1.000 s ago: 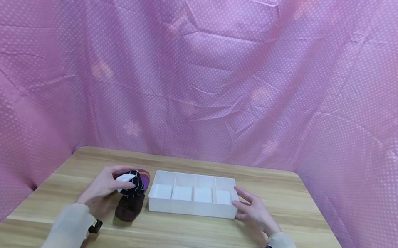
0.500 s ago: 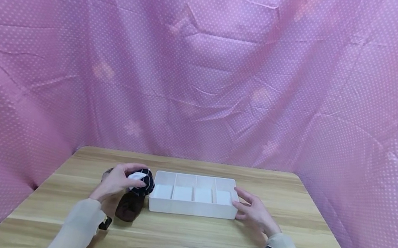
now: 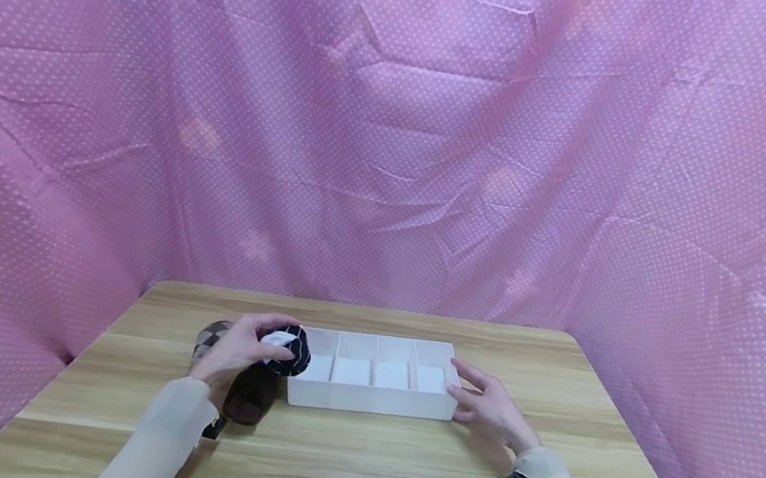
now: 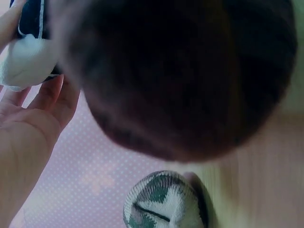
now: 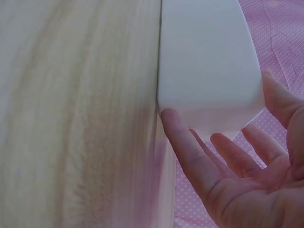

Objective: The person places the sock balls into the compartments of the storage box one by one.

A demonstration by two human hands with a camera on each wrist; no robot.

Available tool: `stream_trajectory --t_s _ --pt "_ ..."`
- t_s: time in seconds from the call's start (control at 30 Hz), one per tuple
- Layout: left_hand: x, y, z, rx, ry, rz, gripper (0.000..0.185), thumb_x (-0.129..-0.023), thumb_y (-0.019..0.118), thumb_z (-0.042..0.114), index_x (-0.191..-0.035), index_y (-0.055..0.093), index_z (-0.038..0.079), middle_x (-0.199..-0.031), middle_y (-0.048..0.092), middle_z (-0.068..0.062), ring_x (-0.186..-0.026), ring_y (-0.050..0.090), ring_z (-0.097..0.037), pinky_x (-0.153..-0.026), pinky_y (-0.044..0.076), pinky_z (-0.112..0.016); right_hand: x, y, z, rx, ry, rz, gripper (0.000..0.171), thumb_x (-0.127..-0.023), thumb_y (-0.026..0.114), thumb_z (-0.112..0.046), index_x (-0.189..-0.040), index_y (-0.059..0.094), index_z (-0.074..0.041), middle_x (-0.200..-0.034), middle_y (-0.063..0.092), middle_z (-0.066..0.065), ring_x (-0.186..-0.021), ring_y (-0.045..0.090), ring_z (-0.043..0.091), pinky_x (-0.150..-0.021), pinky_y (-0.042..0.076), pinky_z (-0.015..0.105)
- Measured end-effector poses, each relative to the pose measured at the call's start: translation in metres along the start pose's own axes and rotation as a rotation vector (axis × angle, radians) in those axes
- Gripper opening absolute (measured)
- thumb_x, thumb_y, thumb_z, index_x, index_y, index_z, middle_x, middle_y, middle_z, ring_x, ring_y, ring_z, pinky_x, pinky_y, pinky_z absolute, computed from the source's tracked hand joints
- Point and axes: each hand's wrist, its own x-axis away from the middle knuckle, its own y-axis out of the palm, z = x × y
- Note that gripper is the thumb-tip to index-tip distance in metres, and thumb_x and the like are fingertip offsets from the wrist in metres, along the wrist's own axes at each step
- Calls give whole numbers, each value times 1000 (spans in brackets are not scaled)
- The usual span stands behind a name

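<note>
1. Widest lane for your hands: the desk (image 3: 353,469) in front of the white box (image 3: 372,401), between your sleeves (image 3: 157,431).
2. Behind the box, a narrower strip of desk; the pink curtain (image 3: 394,152) walls off the far side.
3. Box's left end obstructed from your view: left hand (image 3: 241,351) grips a striped bundle (image 3: 298,353) there, partly covering the leftmost compartment (image 3: 320,368). Rim contact can't be told.
4. Brown bundle (image 3: 251,397) crowds the near-left corner; checked bundle (image 3: 207,338) lies outside your left hand.
5. Thin dividers (image 3: 376,363) limit sideways passage; the other three compartments open upward.
6. Right end: your right hand (image 3: 495,409) touches it. Desk room farther right.
</note>
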Motion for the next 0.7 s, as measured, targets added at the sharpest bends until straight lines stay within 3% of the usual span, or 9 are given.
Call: stream_trajectory --t_s 0.4,0.63,0.7 --pt "-10 10 8 -26 -42 -19 55 -79 83 25 -130 62 18 -125 65 -8 -104 61 -21 -85 51 -28 -1 1 1 8 -5 -4 71 -96 63 -21 -154 26 -5 -160 21 24 -126 54 36 -89 56 45" --pt "-18 16 9 -8 -3 -57 60 -77 84 18 -131 61 5 -121 66 -13 -96 64 -19 -77 55 -26 -1 0 0 4 11 1 72 -96 64 -21 -155 25 -7 -160 21 23 -125 55 33 -88 56 45" --pt "-20 19 10 -13 -15 -59 60 -76 85 19 -130 62 7 -119 67 -11 -94 64 -18 -76 56 -27 -1 0 0 11 9 3 72 -96 64 -22 -155 25 -6 -159 22 24 -125 55 34 -88 56 44"
